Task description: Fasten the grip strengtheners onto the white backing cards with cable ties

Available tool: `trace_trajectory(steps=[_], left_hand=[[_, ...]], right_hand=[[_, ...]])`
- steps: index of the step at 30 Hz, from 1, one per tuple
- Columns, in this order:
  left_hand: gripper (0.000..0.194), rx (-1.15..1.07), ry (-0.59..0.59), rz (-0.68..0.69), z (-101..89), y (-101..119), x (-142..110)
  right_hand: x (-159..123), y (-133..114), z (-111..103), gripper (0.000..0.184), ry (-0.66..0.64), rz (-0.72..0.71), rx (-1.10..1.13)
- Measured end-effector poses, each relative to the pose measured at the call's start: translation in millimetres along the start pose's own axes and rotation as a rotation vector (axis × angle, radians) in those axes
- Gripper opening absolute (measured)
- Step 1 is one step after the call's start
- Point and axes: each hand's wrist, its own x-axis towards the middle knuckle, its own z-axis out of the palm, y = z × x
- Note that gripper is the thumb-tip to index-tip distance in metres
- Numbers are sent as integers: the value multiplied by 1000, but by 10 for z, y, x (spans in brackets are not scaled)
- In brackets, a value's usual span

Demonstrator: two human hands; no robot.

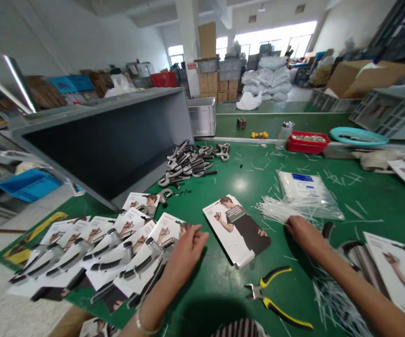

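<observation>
Left-hand fingers (195, 230) lie pressed together and slightly curled, resting on a carded hand grip trainer (153, 250) in an overlapping row. The right hand (304, 234) sits against loose white cable ties (276, 210) beside their plastic bag (305, 189), though whether its fingers pinch any cannot be told. Black-and-yellow pliers (268, 295) lie near that wrist. A careless sweep could scatter the ties, and pressure could slide the overlapping cards off the green mat (223, 299)

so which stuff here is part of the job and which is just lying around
Job: left hand, right hand, white plastic cable ties, white printed cards holding black-handled hand grippers, yellow-and-black pliers.

Lying about: red plastic tray of small metal parts, teal plastic basin, grey metal crate.
</observation>
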Motion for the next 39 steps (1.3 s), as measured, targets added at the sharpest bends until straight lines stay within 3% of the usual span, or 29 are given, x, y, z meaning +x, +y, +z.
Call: trace_trajectory(steps=[3, 5, 7, 10, 13, 16, 19, 21, 24, 27, 30, 35, 39], left_hand=[[64, -27, -29, 24, 685, -114, 223], [65, 41, -48, 106, 917, -188, 426], [56, 79, -113, 175, 991, -246, 657], [45, 2, -209, 188, 966, -324, 918], [44, -86, -215, 129, 934, -384, 972], [41, -62, -111, 128, 896, -361, 889], [37, -110, 29, 105, 786, -232, 757], [40, -312, -10, -4, 687, -129, 649], [42, -599, -163, -187, 567, -51, 471], [39, -639, -181, -243, 499, -96, 319], [38, -629, -168, -242, 440, -164, 242], [39, -589, -126, -182, 300, -123, 289], [43, -528, -99, -184, 178, -88, 346]], right_hand=[[-6, 37, -176, 17, -46, 24, 105], [12, 91, -299, 20, -68, 76, 298], [32, 159, -385, 22, -99, 149, 562], [32, 215, -436, 29, -155, 213, 850], [-4, 163, -435, 36, -198, 201, 1039], [-42, 49, -433, 37, -209, 178, 1268], [-65, -61, -443, 38, -228, 152, 1323], [-73, -129, -448, 38, -232, 138, 1297], [-66, -263, -431, 35, -184, 137, 1299], [-43, -522, -391, 32, -134, 111, 1412], [-30, -943, -350, 33, -86, 19, 1481], [17, -1633, -229, 32, 75, -93, 1354], [44, -1860, -96, 34, 85, -112, 1321]])
